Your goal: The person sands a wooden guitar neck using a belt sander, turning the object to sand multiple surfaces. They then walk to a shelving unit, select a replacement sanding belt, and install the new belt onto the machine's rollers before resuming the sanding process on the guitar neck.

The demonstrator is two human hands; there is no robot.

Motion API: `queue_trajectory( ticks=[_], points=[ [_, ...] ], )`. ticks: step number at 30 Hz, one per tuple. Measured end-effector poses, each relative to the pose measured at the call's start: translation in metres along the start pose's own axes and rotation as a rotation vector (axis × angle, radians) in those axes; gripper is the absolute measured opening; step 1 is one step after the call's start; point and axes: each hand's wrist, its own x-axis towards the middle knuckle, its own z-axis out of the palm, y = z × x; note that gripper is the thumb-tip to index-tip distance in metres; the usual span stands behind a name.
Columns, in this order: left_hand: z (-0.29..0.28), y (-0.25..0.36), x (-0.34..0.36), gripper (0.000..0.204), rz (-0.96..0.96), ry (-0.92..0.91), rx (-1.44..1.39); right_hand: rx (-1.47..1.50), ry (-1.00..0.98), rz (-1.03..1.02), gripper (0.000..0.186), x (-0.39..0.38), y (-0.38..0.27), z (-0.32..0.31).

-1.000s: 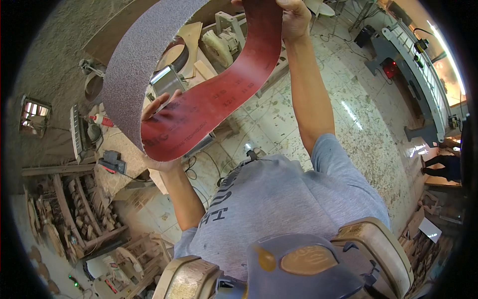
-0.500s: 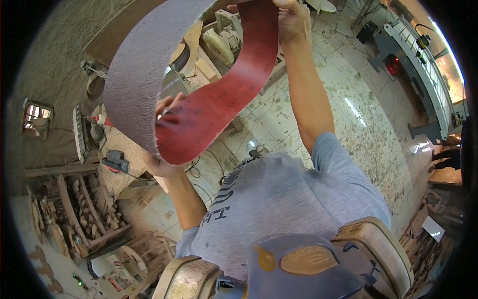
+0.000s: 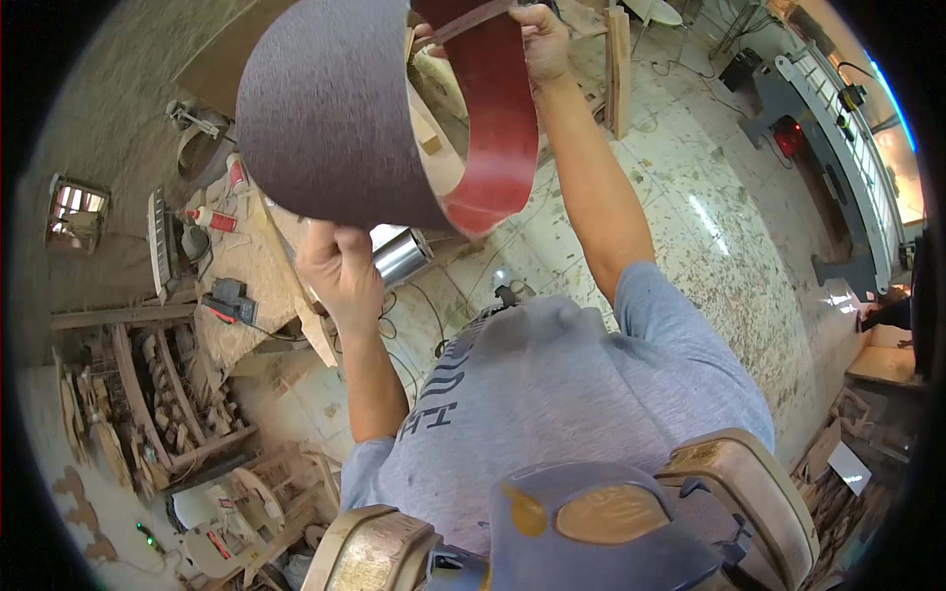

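The sanding belt (image 3: 335,118) has been swung round over the last half second: more grey grit is shown, less red backing, so its angle seems to be under adjustment. It is held aloft, its far right part clasped by the right hand (image 3: 544,44). The left hand (image 3: 340,266) is curled at the near edge; its fingertips are hidden, so its grip cannot be told

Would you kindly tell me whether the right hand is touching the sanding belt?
Touching: the head view shows the right hand gripping the sanding belt, fingers behind its red side.
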Motion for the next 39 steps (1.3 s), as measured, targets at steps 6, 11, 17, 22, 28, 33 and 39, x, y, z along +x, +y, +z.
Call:
queue_trajectory(
  ticks=[6,11,17,22,28,33,39],
  points=[
    [0.021,0.005,0.046,0.057,-0.181,0.052,0.147,-0.558,0.614,-0.254,0.02,-0.015,0.071,0.021],
    [0.022,-0.035,0.098,0.063,-0.279,0.033,0.304,-0.695,1.138,0.058,0.024,-0.021,0.103,0.004],
    [0.005,-0.097,0.147,0.059,-0.339,0.081,0.468,-1.061,1.008,0.136,0.035,-0.054,0.119,-0.072],
    [-0.052,-0.152,0.145,0.051,-0.296,0.276,0.571,-1.309,0.874,0.185,0.042,-0.041,0.151,-0.076],
    [-0.071,-0.174,0.159,0.043,-0.352,0.319,0.626,-1.323,0.87,0.372,0.044,-0.013,0.165,-0.115],
    [-0.052,-0.19,0.175,0.042,-0.443,0.183,0.929,-1.352,0.886,0.511,0.04,-0.008,0.181,-0.152],
    [-0.033,-0.202,0.188,0.054,-0.505,0.08,1.08,-1.199,0.803,0.638,0.044,-0.008,0.191,-0.163]
  ],
)
